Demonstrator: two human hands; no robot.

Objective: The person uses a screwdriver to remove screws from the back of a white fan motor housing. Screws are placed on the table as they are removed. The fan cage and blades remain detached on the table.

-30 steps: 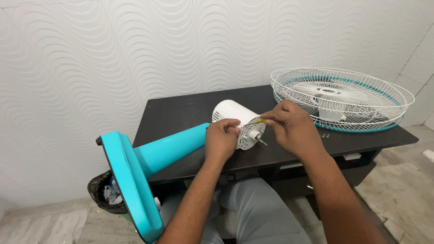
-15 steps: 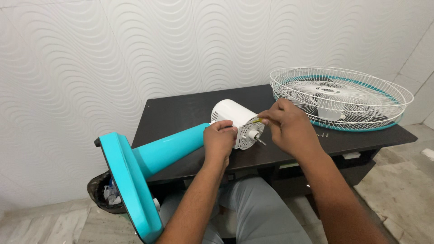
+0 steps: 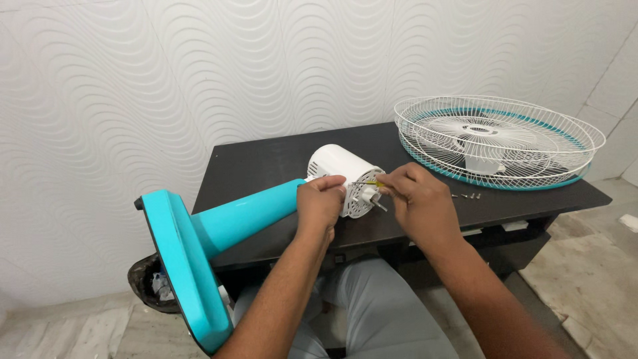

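**Pedestal fan, partly dismantled, on dark table**

Item: white motor housing (image 3: 340, 174), lying on its side on the black table (image 3: 266, 159), bare shaft facing the person. Teal stand and base (image 3: 189, 256) overhang the table's near edge.
Left hand (image 3: 320, 206): closed around the housing's front rim, steadying it.
Right hand (image 3: 417, 199): fingers pinching a slim yellow-handled screwdriver (image 3: 367, 183), tip at the housing face.
Progress (judged): grille and blades are off; motor face in work, stand not yet detached.
Containers: wire grille (image 3: 498, 141) holds the white blade set; loose screws (image 3: 467, 196) beside it. Dark bin (image 3: 147, 287) on floor, contents unclear.
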